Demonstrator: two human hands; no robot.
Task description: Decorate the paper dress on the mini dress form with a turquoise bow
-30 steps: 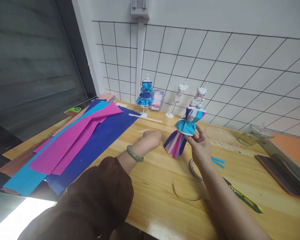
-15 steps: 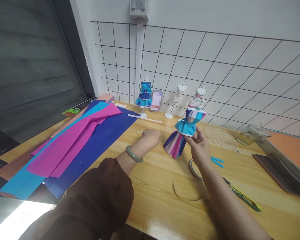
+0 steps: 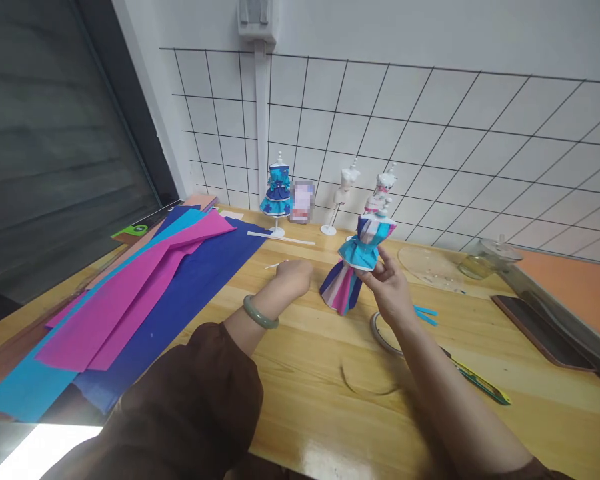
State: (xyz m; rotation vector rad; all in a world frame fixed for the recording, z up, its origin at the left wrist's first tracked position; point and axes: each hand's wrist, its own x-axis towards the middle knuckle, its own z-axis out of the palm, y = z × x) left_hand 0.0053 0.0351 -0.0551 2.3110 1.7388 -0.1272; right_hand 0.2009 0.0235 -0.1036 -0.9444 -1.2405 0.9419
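My right hand [image 3: 387,287] is closed around the waist of a small dress form [image 3: 366,247]. The form wears a paper dress with a striped bodice, a turquoise frill and a long skirt striped in navy, pink and white; it stands upright just above or on the table, I cannot tell which. To its left, my left hand [image 3: 294,277] is curled shut, a green bangle on the wrist. Its fingertips are turned away from view. A thin white sliver [image 3: 273,266] shows beside its knuckles; whether the hand grips it is hidden.
Sheets of pink crepe paper [image 3: 130,300] and dark blue paper [image 3: 220,267] lie at left. Behind stand a blue-dressed form [image 3: 279,193] and a bare form [image 3: 347,190]. A tape roll [image 3: 380,333], cutter knife [image 3: 480,383], turquoise strips [image 3: 426,315] and a dark tablet-like slab [image 3: 540,333] lie at right.
The whole view has shifted, so things appear farther left. Both hands keep nearly the same pose, the right one still holding the dress form.
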